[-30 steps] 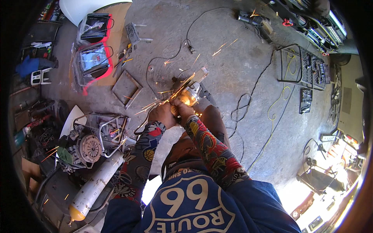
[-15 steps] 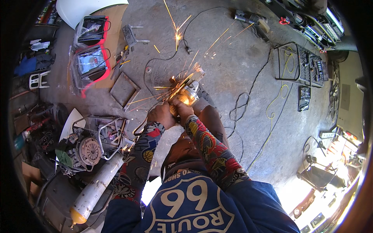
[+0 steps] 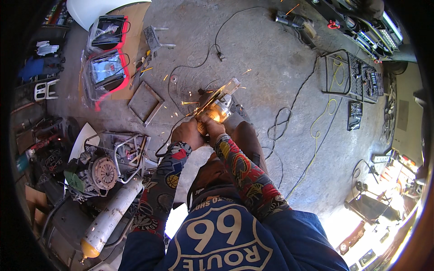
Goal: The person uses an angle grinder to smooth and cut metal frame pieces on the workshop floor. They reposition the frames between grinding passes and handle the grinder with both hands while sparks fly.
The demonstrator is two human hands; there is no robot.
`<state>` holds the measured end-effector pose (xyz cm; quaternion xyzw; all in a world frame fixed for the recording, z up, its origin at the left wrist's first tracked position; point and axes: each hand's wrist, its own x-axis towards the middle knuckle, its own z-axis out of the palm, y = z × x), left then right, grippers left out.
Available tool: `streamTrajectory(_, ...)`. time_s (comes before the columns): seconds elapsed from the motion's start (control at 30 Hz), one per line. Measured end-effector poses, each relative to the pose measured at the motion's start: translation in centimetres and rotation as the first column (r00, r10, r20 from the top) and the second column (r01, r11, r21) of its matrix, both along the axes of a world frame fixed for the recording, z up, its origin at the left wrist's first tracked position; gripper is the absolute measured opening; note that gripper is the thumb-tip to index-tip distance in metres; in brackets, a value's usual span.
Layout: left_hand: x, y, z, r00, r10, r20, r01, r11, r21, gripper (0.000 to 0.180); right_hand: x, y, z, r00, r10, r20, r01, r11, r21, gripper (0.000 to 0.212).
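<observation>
Both my hands are wrapped round a yellow angle grinder (image 3: 218, 111) with a silver head, held low over the floor. My left hand (image 3: 187, 134) is closed at the rear of its body. My right hand (image 3: 212, 127) grips it just beside, nearer the head. The grinder's front lies against a flat metal piece (image 3: 231, 86), and a few sparks fly off to the left and beyond. The grinder hides most of the disc and the contact point. My bent knee (image 3: 247, 140) is close to my right forearm.
A rusty square metal frame (image 3: 145, 103) lies to the left, with a small metal stand (image 3: 156, 39) beyond. Cables (image 3: 283, 118) loop across the concrete floor. A clutch assembly (image 3: 104, 174) and a white gas cylinder (image 3: 110, 219) are at near left; a metal rack (image 3: 346, 76) is at right.
The spark spray has shrunk from long bright streaks to a few short specks. My hands and the grinder stay in nearly the same place.
</observation>
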<state>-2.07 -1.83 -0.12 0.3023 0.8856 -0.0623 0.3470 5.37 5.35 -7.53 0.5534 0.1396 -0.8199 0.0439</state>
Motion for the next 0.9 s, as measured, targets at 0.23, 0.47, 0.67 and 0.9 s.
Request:
streamTrajectory(0.23, 0.05, 0.07, -0.22, 0.999, 0.032, -0.007, -0.032, 0.999, -0.026, 0.069, 0.18, -0.02, 0.05, 1.0, -0.007, -0.006, 0.007, 1.0, -0.009, 0.078)
streamTrajectory(0.47, -0.05, -0.12, -0.25, 1.0, -0.015, 0.015, 0.014, 0.999, 0.028, 0.064, 0.02, -0.02, 0.56, 0.999, -0.023, 0.028, 0.023, 1.0, 0.001, 0.06)
streamTrajectory(0.67, 0.13, -0.06, 0.13, 1.0, 0.0, -0.009, 0.0, 1.0, 0.01, 0.064, -0.08, -0.01, 0.65, 0.998, -0.035, 0.053, 0.034, 0.999, 0.022, 0.06)
streamTrajectory(0.9, 0.02, -0.18, -0.19, 1.0, 0.0, 0.002, 0.0, 0.998, 0.064, 0.063, -0.03, -0.37, -0.1, 0.999, -0.043, -0.006, 0.043, 0.997, 0.057, 0.059)
